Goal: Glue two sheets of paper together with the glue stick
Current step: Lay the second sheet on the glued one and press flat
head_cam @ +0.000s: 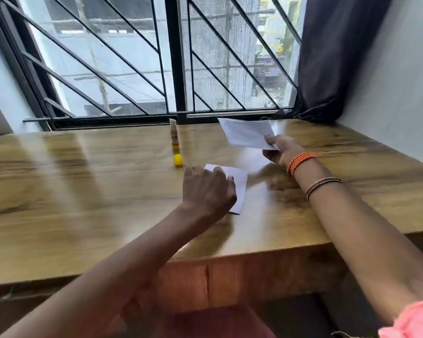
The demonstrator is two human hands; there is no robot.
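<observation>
We find the task at the joining step, in our judgement: the glue stick (174,137) stands upright and uncapped near the window, its yellow cap (178,160) lying on the table (83,191) just in front of it. The left hand (209,189) rests palm-down on the near sheet (238,184), fingers spread flat, pinning it to the wood and gripping nothing. The right hand (280,150) is clamped on the lower right corner of the far sheet (247,134), thumb on top, the sheet tilted and partly lifted off the table near the window ledge. The two sheets lie apart. Whether glue is already on the near sheet we cannot tell; no sheen or streak is legible. The next move, as we assess it, calls for carrying the far sheet over the near one, squaring the edges before contact, then pressing down.
</observation>
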